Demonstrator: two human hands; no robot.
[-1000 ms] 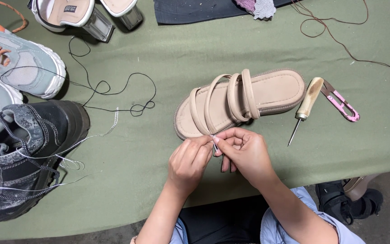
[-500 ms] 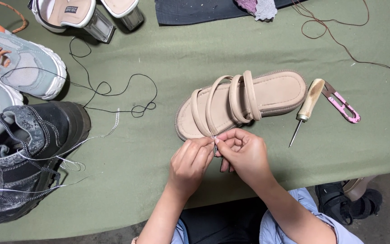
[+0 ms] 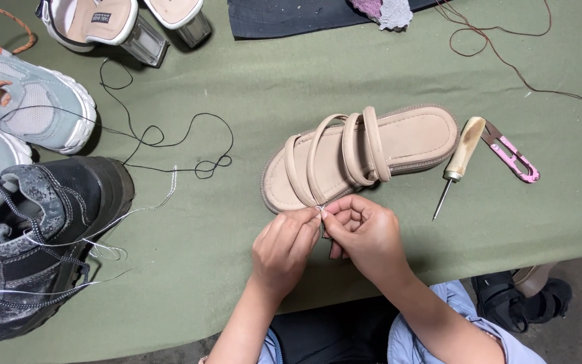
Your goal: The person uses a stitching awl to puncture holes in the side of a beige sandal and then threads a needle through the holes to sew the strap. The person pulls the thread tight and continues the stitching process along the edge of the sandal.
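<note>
A beige strappy sandal [image 3: 399, 138] lies on the green table cover [image 3: 250, 87], toe end towards me. My left hand [image 3: 283, 248] and my right hand [image 3: 366, 234] meet fingertip to fingertip at the sandal's near edge, by the front strap. Both pinch a short bit of fine white thread [image 3: 319, 209], of which only a tip shows between the fingers. I cannot tell whether a needle is on it.
A wooden-handled awl [image 3: 461, 152] and pink thread snips [image 3: 514, 159] lie right of the sandal. Loose black thread [image 3: 170, 140] and white thread [image 3: 144, 210] trail left towards a black sneaker [image 3: 42, 236]. A grey sneaker [image 3: 31, 101] and clear-heeled sandals [image 3: 112, 23] sit beyond.
The fingertips have drawn closer together at the sandal's edge. Less of the white thread tip shows above them. The sandal and tools lie as before.
</note>
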